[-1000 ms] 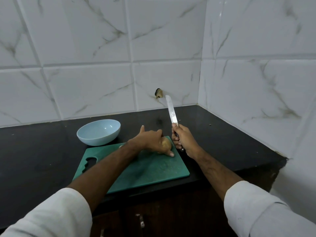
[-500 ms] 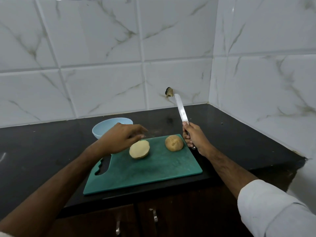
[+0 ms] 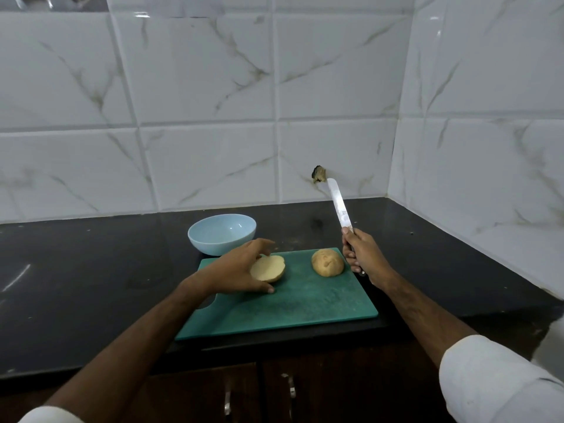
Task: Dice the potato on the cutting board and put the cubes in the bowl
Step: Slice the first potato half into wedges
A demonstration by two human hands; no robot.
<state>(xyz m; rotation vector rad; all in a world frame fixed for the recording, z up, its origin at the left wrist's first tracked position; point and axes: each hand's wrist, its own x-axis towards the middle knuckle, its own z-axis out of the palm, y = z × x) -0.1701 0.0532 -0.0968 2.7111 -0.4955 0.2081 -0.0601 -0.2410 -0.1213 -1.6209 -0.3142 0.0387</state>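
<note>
The right hand (image 3: 361, 254) has its grip closed round the handle of the knife (image 3: 338, 206), blade raised and tilted up toward the tiled wall (image 3: 213, 117), just off the right edge of the green cutting board (image 3: 305, 303). The left hand (image 3: 238, 273) has a loose, wide grip: its fingers curve over the cut-face-up potato half (image 3: 268, 268) near the board's middle-left, thumb on the board beneath it; whether it truly pinches the half or only touches it, I cannot tell. The second potato half (image 3: 327, 262) sits dome-up toward the board's far right corner, just beside the knife hand. The bowl (image 3: 222, 234) stands beyond the board's far left corner, holding no cubes, so dicing is hardly begun. The main risk is a half left rounded side down: it would likely rock under the blade and slide toward the fingers, so turning it flat side down looks wise. The right half lies near the board's edge and could roll off onto the dark desk (image 3: 91, 270) if nudged by the knife hand. The board's near edge lies close to the desk's front lip, so a hard push could shift it outward. Open room lies left of the board; to its right the corner wall crowds the raised blade.
</note>
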